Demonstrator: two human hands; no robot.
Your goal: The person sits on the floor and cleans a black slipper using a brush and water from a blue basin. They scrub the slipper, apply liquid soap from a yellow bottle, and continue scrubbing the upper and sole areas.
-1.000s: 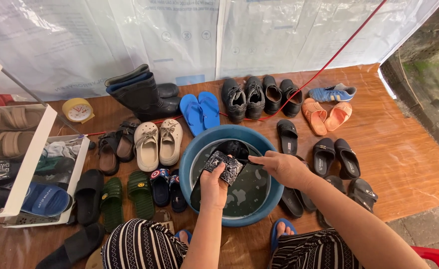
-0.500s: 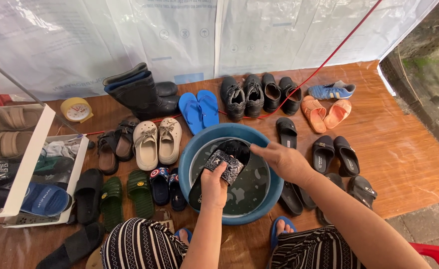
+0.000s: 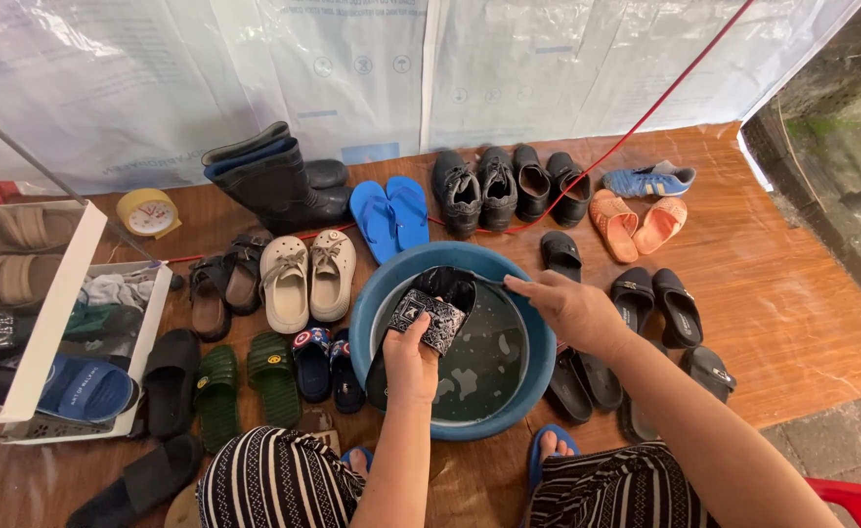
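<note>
Right hand [image 3: 572, 311] shifted onto round blue plastic basin [image 3: 538, 332] rim, gripping slipper's toe, left hand [image 3: 409, 357] clutching black patterned rubber slipper [image 3: 429, 315]

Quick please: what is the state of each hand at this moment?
Left hand: closed, holding a black patterned slipper over the blue basin.
Right hand: closed on something small at the slipper; cannot tell what.

Black patterned-strap slipper [image 3: 429, 315] tilted over blue basin [image 3: 377, 303].
</note>
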